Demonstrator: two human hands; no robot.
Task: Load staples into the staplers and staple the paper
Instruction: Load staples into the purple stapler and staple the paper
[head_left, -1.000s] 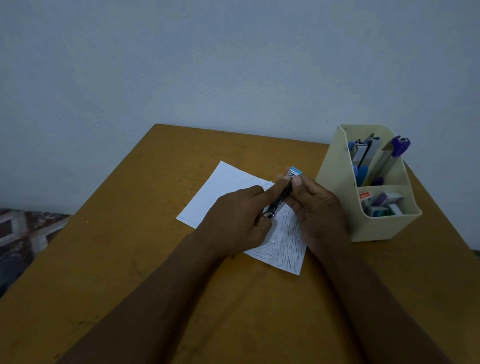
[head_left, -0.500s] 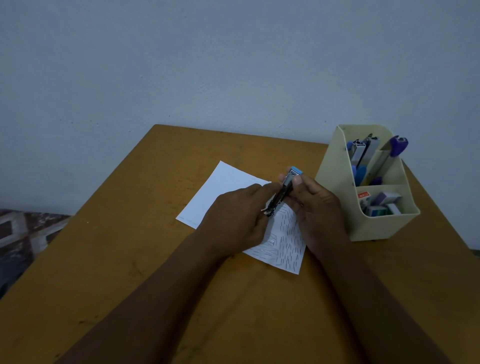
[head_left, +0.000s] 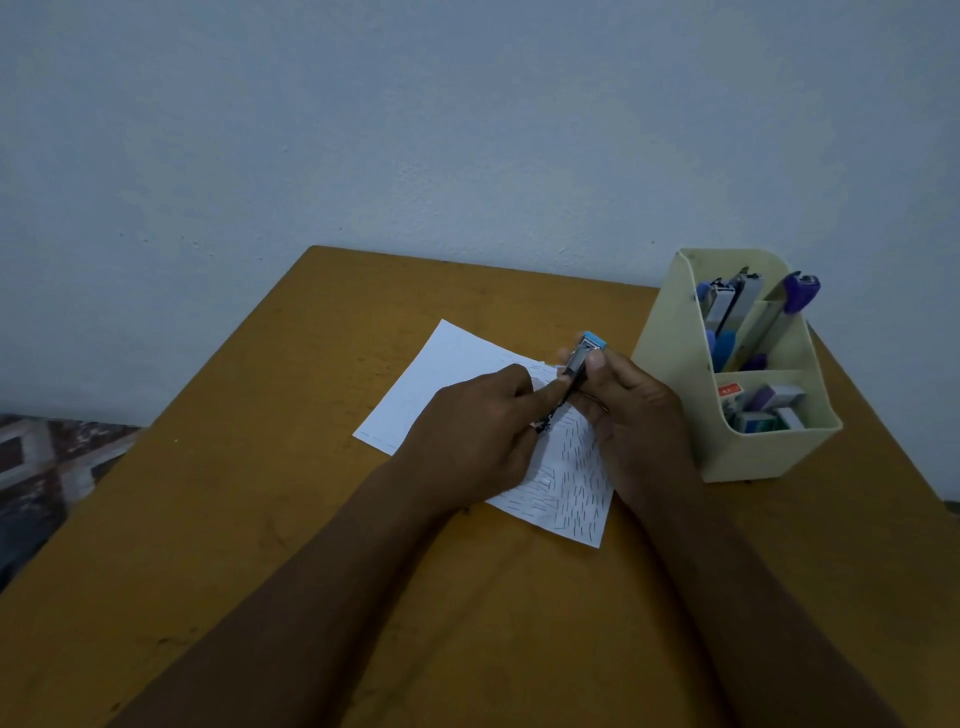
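A small stapler (head_left: 583, 358) with a light blue end and a metal body is held tilted above a white sheet of paper (head_left: 452, 374). My right hand (head_left: 636, 415) grips it from the right side. My left hand (head_left: 475, 441) holds its lower part, with the index finger laid along the metal channel. The paper lies flat on the table, and its near right portion (head_left: 571, 483) is covered with several rows of staples. My hands hide the middle of the sheet.
A cream desk organiser (head_left: 748, 447) stands at the right, close to my right hand. It holds several staplers (head_left: 737, 306) upright at the back and small staple boxes (head_left: 769, 408) in the front pocket. The brown table (head_left: 260, 519) ends at a pale wall.
The stapler has tilted slightly more upright between my hands. My left index finger has slid along its metal channel. The paper has not moved.
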